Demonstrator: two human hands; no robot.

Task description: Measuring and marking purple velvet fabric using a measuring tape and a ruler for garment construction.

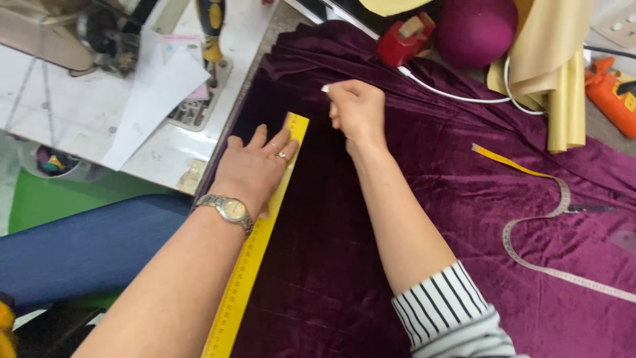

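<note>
Left hand (255, 166) flat, fingers spread, pressing yellow ruler (255, 248); right hand (358, 109) pinching probably chalk (325, 87).

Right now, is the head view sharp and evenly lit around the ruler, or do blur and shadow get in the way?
Head view: the left hand and yellow ruler are fairly sharp; the right hand, pinching something small and white, is slightly soft. The purple velvet goes nearly black between the arms, brighter with sheen at right. No hard glare.
</note>
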